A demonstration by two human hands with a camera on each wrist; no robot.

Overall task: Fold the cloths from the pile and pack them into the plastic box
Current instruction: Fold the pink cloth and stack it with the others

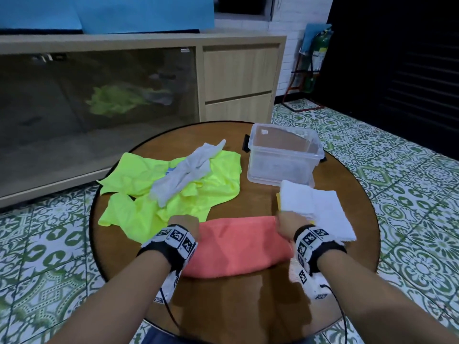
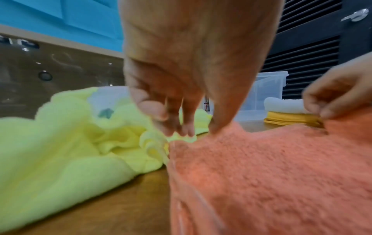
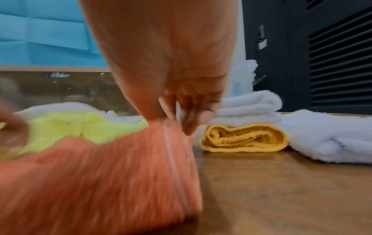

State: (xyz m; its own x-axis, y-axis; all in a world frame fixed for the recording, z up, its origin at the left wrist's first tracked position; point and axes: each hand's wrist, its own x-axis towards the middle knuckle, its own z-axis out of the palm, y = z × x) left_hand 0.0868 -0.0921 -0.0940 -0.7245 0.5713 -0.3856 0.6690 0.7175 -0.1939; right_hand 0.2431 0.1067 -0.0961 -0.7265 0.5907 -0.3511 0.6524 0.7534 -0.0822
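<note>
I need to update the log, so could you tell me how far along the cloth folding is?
Done: folded white cloths sit stacked on a yellow one beside the plastic box. In hand: left hand and right hand pinch the orange cloth. Left: the neon-yellow and grey pile; the box looks empty.

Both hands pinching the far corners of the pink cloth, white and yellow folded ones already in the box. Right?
Not quite. The box holds no cloths: the head view shows the folded white cloth on the yellow cloth, stacked on the table in front of the box. The rest holds: left hand and right hand pinch the pink cloth's far corners.
</note>
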